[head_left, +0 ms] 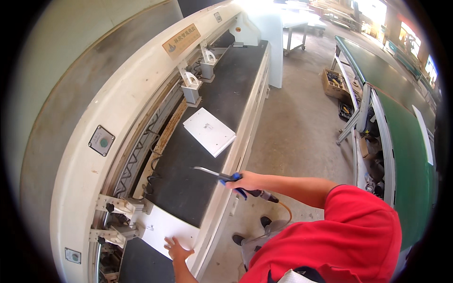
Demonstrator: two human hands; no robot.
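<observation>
My left hand (178, 250) lies with spread fingers on the near edge of a white panel (175, 225) with small holes and a small dark mark. The panel's far end reaches beneath metal clamps (123, 207) on the machine. In my right hand (245, 180) is a blue and black air blow gun (228, 177), gripped by its handle, with its thin metal nozzle pointing left over the black bed (177, 184). An orange hose (286, 207) trails from the gun's lower end. Beyond the nozzle another white panel (210, 131) rests askew on the bed.
A long cream machine beam (108, 89) runs along the left, carrying grey pressing heads (191, 89) and coiled black tubes (152, 165). To the right stands a green-topped conveyor table (406, 141) on a metal frame. A wooden tool box (332, 84) sits on the concrete floor beside it.
</observation>
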